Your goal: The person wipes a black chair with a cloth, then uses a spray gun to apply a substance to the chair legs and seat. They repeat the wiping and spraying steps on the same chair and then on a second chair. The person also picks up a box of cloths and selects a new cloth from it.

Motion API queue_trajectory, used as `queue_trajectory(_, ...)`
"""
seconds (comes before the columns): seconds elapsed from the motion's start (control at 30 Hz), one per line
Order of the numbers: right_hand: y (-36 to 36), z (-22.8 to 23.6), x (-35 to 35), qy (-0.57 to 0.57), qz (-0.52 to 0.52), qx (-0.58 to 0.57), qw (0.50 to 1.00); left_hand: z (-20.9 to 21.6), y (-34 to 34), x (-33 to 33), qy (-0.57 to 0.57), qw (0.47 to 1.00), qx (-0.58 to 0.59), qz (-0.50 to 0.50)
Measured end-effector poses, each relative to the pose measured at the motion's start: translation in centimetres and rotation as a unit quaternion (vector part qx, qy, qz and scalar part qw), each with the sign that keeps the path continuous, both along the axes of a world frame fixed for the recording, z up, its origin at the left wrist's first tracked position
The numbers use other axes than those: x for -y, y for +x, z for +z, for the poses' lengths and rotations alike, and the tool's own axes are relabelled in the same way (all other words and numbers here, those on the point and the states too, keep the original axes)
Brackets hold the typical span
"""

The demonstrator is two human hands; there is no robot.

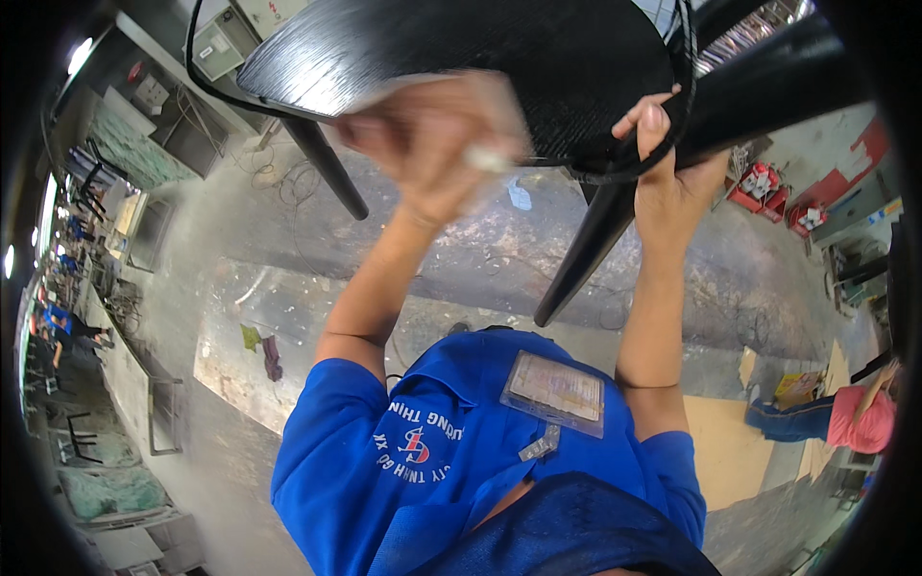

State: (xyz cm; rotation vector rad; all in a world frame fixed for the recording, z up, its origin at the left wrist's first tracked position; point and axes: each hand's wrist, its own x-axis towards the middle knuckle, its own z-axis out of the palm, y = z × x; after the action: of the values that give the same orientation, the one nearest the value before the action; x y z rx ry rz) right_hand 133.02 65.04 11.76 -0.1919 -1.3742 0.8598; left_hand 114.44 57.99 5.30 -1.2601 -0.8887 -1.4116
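The person held a black chair up overhead, its seat tipped so the underside faced down toward the camera. The left hand was blurred; its grip was closed around a small pale object, too smeared to identify, pressed close under the front of the seat. Just to the right of that grip ran a dark cord, looping along the seat's rim. The right hand gripped the chair at that rim, fingers curled over the edge and the cord, thumb side against the wood where a leg joined. That leg slanted down and to the left from below the right grip. A second leg slanted down left of the left grip. Both forearms rose from the blue shirt, which bore a clear badge holder on the chest.

Far below the hands lay a grey concrete floor with a scrap of cloth on it. Well off to the right of the right grip, another person in a pink top bent over near yellow boards. Red crates stood beyond the right hand.
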Motion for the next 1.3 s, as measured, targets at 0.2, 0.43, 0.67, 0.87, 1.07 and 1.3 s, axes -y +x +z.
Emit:
queue_trajectory(0.2,0.2,-0.4,-0.7,0.005,0.045,-0.017,0.999,2.0,1.0,2.7,-0.173,0.868,-0.349,0.309)
queue_trajectory(0.43,0.8,0.1,-1.1,-0.005,0.065,-0.021,0.998,5.6,-0.9,4.2,-0.180,0.825,-0.480,0.240)
queue_trajectory(0.67,1.1,0.4,-2.5,0.014,0.047,0.056,0.997,6.2,-0.3,4.3,-0.224,0.843,-0.432,0.229)
queue_trajectory(0.87,-0.2,0.3,-2.7,0.040,0.006,0.021,0.999,4.2,0.0,2.8,-0.260,0.817,-0.435,0.275)
queue_trajectory(1.07,-0.9,-0.7,-4.6,0.010,0.080,0.003,0.997,1.5,-6.3,2.6,-0.138,0.887,-0.375,0.232)
queue_trajectory(1.3,-2.8,-1.0,-5.5,0.013,0.105,-0.027,0.994,0.8,-2.0,-0.3,0.012,0.997,-0.011,0.077)
